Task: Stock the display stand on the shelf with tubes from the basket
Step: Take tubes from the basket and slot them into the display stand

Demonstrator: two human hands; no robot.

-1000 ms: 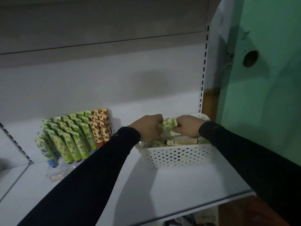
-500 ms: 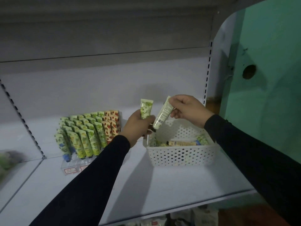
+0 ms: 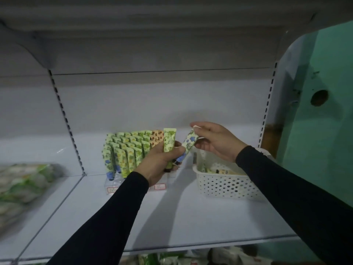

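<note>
Over the shelf (image 3: 191, 217), both hands grip tubes: left hand (image 3: 160, 161); right hand (image 3: 215, 140).

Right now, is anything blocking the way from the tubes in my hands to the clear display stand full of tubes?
Nothing visible does. The left hand grips a green tube directly in front of the clear display stand; the right hand pinches a blue-flowered tube beside it. The white perforated basket sits off to the right.

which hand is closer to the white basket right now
Right. The right hand hovers just above the white basket's back-left corner, pinching a blue-flowered tube. The left hand is off to the basket's left, in front of the display stand, holding a green tube.
</note>
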